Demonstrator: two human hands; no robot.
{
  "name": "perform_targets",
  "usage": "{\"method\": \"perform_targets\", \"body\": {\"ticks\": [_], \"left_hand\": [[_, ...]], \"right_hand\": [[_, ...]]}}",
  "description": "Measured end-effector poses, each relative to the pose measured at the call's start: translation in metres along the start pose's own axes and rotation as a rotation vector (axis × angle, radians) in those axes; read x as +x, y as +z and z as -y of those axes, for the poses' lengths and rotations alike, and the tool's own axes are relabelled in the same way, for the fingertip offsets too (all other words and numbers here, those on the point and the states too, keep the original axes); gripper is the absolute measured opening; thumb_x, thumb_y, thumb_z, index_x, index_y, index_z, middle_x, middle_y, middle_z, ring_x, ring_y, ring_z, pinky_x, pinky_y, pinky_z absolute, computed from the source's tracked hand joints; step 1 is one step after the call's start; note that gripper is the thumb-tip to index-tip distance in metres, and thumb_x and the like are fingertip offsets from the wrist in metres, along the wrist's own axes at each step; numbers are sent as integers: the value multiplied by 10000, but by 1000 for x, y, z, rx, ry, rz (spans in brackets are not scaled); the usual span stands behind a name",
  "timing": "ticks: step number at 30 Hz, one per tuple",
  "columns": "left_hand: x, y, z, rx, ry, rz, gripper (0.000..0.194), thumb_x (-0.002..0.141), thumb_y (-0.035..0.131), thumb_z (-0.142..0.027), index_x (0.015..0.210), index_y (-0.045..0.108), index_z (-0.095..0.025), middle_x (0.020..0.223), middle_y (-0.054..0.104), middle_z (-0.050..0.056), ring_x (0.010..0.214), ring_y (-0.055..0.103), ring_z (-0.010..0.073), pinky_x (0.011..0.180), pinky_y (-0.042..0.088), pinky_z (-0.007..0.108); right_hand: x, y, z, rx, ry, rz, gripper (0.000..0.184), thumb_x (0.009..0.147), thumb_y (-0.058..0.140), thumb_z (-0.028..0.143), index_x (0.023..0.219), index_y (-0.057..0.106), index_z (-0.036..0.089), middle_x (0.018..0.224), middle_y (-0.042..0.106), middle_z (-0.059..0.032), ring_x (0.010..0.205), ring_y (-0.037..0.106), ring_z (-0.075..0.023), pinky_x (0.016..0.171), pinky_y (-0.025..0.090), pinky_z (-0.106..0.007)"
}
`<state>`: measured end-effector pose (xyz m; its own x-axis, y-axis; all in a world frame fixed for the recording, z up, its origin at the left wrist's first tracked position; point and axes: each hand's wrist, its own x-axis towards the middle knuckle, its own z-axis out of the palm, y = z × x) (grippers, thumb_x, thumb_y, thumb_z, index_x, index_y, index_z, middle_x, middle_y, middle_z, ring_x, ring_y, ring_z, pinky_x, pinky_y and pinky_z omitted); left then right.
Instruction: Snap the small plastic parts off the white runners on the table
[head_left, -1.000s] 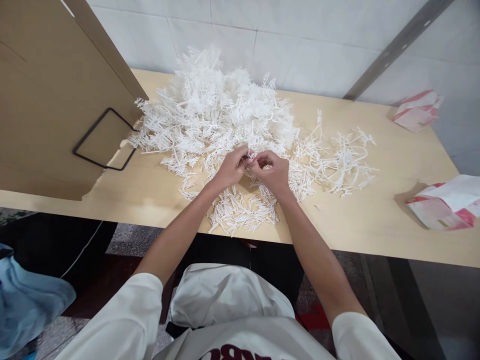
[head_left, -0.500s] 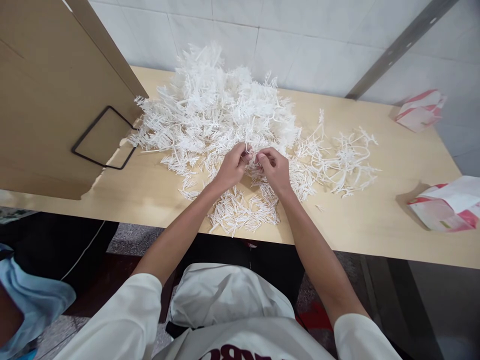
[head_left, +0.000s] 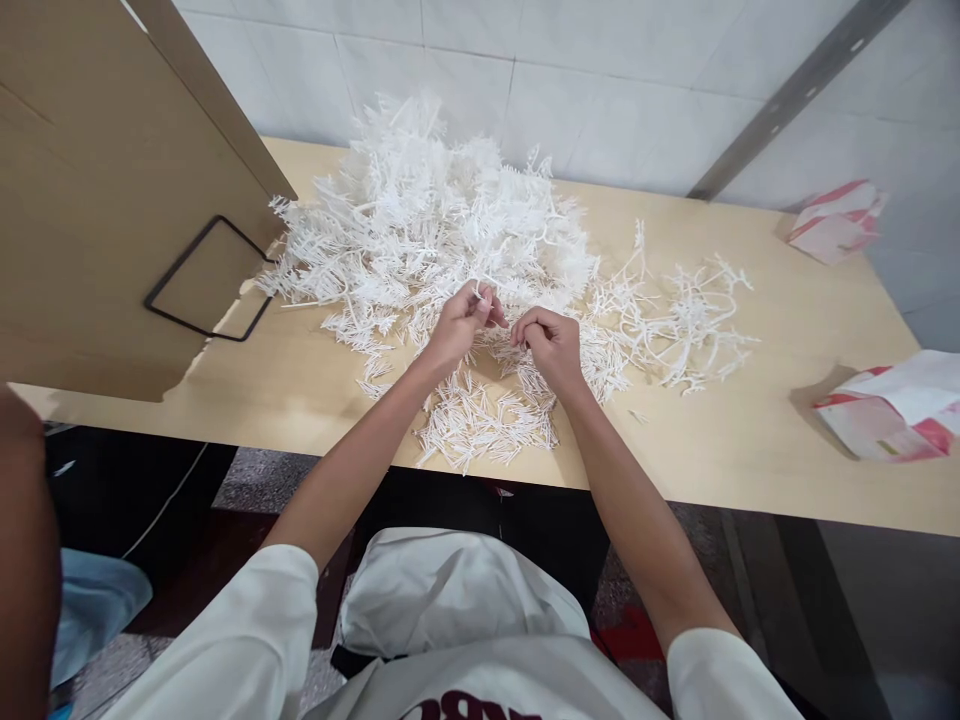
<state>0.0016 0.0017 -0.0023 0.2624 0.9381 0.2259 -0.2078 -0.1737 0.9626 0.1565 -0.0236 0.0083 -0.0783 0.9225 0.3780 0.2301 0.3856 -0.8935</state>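
Tan table (head_left: 720,450) | hands (head_left: 553,345) over white strands (head_left: 442,220) | maroon shirt lettering (head_left: 465,706), cropped

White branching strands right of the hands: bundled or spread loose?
Spread loose: the white branching strands splay in different directions, with table showing through the gaps and no visible tie.

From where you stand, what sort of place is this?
Probably a small workshop or makeshift workspace: a big heap of white branching pieces covers part of a plain table by a tiled wall, with large cardboard at the left.
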Motion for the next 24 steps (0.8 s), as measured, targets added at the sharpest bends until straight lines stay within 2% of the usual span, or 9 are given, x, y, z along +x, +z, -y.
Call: {"method": "perform_targets", "body": {"ticks": [4,8,11,13,14,16,18,22,24], "left_hand": [[2,-3,-4,-10,-36,-85,97,845,604,-247,880,522,-208,788,617,-10,765,630,101,717,479,246],[2,-4,-7,-18,-45,-136,166,768,555,-136,905,540,-230,733,584,-36,676,591,89,669,454,245],[2,-7,-9,-14,9,-170,95,719,492,-117,734,537,-199,699,551,-20,656,548,93,653,436,254],[2,-10,-12,-36,68,-167,112,686,465,-114,668,545,-189,714,561,3,719,563,115,686,445,273],[2,-11,-14,-49,97,-142,125,678,456,-122,648,560,-185,743,580,18,767,579,130,713,454,287],[1,-12,-17,-72,118,-61,164,693,445,-164,625,593,-176,832,627,51,853,606,163,755,471,318],[-1,-11,-20,-87,76,-17,220,746,438,-233,682,638,-171,922,664,71,865,625,176,752,480,332],[-1,-9,-23,-133,-55,-115,307,862,447,-391,1002,647,-204,936,702,48,734,642,135,676,482,293],[-1,-8,-25,-159,-116,-109,386,899,421,-492,1030,635,-199,843,701,43,684,644,133,655,488,288]], "right_hand": [[1,0,-1,-162,-20,-36,210,745,475,93,697,647,203,663,641,35,544,487,-84,557,384,-245],[2,0,-6,-388,-124,-144,170,874,504,225,935,662,231,722,624,26,552,487,-88,601,425,-271],[5,-3,-13,-509,-180,-274,202,892,552,347,1040,647,248,942,603,-40,795,580,-150,719,493,-318],[7,-7,-16,-557,-197,-245,270,868,605,423,1082,645,263,1061,577,-68,974,580,-203,823,513,-369],[8,-8,-18,-570,-196,-212,279,867,610,451,1075,651,269,1069,581,-69,1003,577,-211,851,514,-383],[8,-10,-19,-561,-186,-180,255,908,555,468,1020,665,268,1014,614,-53,932,602,-183,826,525,-362],[8,-11,-17,-512,-190,-252,263,953,484,451,983,659,257,955,638,-34,805,614,-140,730,527,-311],[6,-9,-11,-445,-278,-440,199,952,503,408,968,628,255,917,643,-18,731,620,-117,666,525,-291],[5,-8,-9,-428,-351,-462,149,933,540,376,959,624,256,923,645,-26,789,638,-140,691,542,-310]]}}
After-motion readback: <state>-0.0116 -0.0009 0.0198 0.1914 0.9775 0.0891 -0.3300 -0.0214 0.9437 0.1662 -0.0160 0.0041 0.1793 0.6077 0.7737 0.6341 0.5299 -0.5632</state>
